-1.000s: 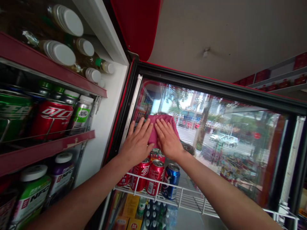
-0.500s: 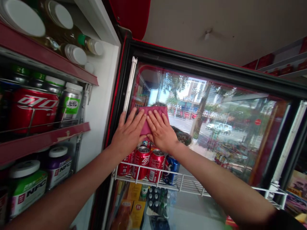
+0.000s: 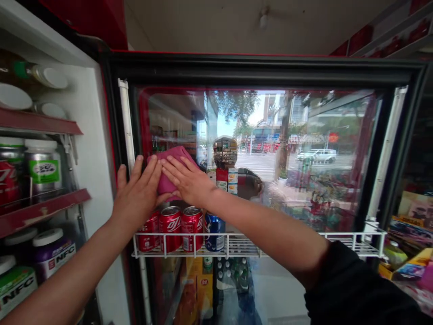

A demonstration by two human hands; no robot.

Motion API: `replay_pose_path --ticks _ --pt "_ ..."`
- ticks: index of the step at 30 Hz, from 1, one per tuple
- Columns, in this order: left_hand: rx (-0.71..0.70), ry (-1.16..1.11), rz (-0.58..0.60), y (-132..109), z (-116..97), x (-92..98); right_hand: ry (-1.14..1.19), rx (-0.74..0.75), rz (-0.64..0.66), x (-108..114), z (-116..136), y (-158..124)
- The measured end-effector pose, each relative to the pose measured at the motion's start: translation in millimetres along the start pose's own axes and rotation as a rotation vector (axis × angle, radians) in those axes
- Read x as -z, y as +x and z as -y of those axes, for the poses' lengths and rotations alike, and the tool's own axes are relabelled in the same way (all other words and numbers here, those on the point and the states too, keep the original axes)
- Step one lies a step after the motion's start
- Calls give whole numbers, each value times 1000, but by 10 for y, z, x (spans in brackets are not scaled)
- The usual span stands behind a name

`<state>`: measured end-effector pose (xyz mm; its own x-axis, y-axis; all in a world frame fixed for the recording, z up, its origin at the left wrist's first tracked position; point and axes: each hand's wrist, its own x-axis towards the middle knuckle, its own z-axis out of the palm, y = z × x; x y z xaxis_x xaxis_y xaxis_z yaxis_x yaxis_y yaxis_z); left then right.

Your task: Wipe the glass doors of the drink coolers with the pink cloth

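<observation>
A folded pinkish-red cloth (image 3: 168, 183) lies flat against the glass door (image 3: 304, 189), above the cans. My right hand (image 3: 187, 180) is spread over it, palm and fingers pressing it to the pane. My left hand (image 3: 137, 194) is open too, its inner fingers and thumb at the cloth's left edge and its outer fingers on or close to the glass. Below the hands, red cola cans (image 3: 171, 228) and one blue can (image 3: 214, 231) stand upright in the door's white wire rack (image 3: 243, 248).
At left, the fridge's shelves (image 3: 43, 212) hold bottles and cans. White vertical strips (image 3: 387, 153) flank the pane. Boxes and bottles show through the lower glass; a street and a person's outline reflect above. Colourful packets (image 3: 406, 257) are at the right.
The view has levelled and turned right, so door and shelves sit further left. The cloth is now tilted, with both hands still against it; my right forearm lies more nearly level.
</observation>
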<state>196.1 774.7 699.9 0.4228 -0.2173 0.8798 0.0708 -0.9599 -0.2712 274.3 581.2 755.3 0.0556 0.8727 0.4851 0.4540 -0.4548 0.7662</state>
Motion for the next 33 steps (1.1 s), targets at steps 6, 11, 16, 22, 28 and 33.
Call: replay_pose_path --ticks 6,11,16,22,28,33 --pt "-28 -45 -1 244 -556 -8 58 -35 -7 -2 -330 -563" --pt "-84 -119 25 454 -1060 -27 177 -108 33 27 -596 -1135" --pt "-133 -177 56 589 -1318 -29 247 -191 45 14 -701 -1468" --pt "-125 -208 55 520 -940 -2 236 -167 -104 -152 -495 -1150" --pt "-59 -158 74 417 -731 152 203 -154 -204 -276 -301 -771" --pt "-32 -138 60 447 -931 181 144 -134 -117 -289 -326 -840"
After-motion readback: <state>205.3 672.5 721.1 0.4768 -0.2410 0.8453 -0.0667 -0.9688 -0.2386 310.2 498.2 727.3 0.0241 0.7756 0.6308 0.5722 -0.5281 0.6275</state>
